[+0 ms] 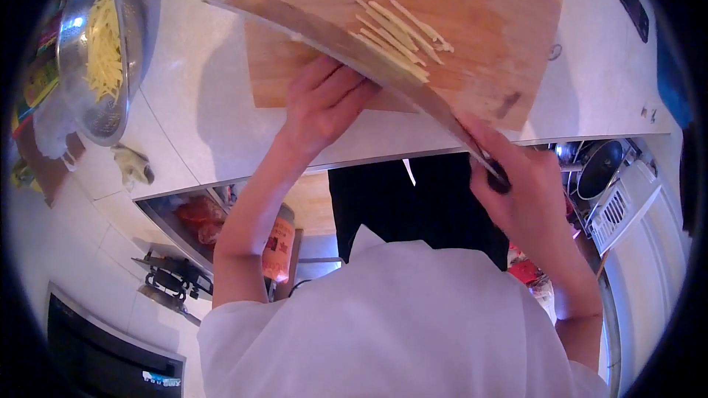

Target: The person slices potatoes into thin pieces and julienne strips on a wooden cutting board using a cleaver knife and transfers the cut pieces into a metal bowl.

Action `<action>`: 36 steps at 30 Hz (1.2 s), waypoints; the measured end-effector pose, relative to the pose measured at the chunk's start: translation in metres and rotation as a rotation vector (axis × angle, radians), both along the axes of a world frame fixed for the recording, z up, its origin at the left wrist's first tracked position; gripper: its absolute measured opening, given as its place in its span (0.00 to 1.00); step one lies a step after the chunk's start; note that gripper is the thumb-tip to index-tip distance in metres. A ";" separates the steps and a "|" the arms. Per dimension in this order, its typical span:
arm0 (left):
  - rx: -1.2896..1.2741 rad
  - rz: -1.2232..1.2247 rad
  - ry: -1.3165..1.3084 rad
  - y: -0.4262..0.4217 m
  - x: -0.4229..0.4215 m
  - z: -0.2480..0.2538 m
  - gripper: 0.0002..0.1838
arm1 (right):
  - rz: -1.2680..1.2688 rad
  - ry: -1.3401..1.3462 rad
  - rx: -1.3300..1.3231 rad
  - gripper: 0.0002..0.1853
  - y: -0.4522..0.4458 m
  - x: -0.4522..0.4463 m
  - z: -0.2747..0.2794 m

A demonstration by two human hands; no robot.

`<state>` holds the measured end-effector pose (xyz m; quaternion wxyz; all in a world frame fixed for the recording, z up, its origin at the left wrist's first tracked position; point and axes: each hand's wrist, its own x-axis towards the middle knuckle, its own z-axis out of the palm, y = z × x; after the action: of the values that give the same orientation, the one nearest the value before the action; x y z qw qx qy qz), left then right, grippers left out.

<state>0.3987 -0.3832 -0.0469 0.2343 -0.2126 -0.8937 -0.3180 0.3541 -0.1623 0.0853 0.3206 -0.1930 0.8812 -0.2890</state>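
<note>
My right hand point(516, 180) is closed round the handle of a large kitchen knife point(324, 33). The wide blade slants up to the left across the cutting board point(501, 0). Bent inward, the fingers of my left hand point(324, 99) reach to the blade's lower edge. Their tips are hidden behind it, so what they hold or press cannot be made out. Several thin pale yellow strips point(402, 26), cut from some vegetable, lie side by side on the wooden board, just beyond the blade. The blade partly covers the nearest ones.
A metal colander point(110, 121) with pale yellow shreds point(105, 48) stands at the left of the counter point(184, 118). Beside it lies a crumpled scrap point(133, 166). A dark phone point(632, 4) rests at the far right. Below the counter's edge are an open drawer and a pan point(601, 169).
</note>
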 end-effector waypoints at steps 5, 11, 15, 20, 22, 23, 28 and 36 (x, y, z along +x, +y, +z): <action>-0.023 0.002 0.038 0.001 -0.008 0.006 0.13 | 0.012 -0.009 0.007 0.29 -0.004 -0.007 -0.004; 0.090 0.000 -0.064 -0.001 0.003 0.001 0.13 | 0.046 -0.126 0.109 0.35 0.014 -0.002 0.033; 0.090 -0.007 -0.055 -0.002 0.000 0.002 0.12 | 0.024 -0.145 0.128 0.30 0.010 -0.003 0.034; -0.021 -0.002 -0.021 -0.002 -0.002 0.005 0.13 | 0.020 -0.015 0.024 0.28 0.000 -0.002 0.003; -0.002 0.012 -0.024 -0.001 -0.005 0.007 0.13 | 0.022 -0.002 -0.006 0.30 -0.005 -0.006 -0.009; 0.004 0.021 -0.025 0.000 -0.006 0.007 0.13 | 0.016 -0.008 -0.016 0.31 -0.008 -0.008 -0.012; -0.006 0.019 -0.020 -0.002 -0.005 0.006 0.14 | 0.011 -0.051 0.035 0.30 -0.005 -0.012 0.012; 0.006 0.014 -0.028 -0.003 -0.004 0.007 0.13 | -0.088 -0.094 0.016 0.24 -0.001 -0.002 0.022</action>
<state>0.3950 -0.3859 -0.0397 0.2248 -0.2011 -0.8974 -0.3219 0.3522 -0.1631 0.1072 0.3500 -0.1378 0.8751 -0.3044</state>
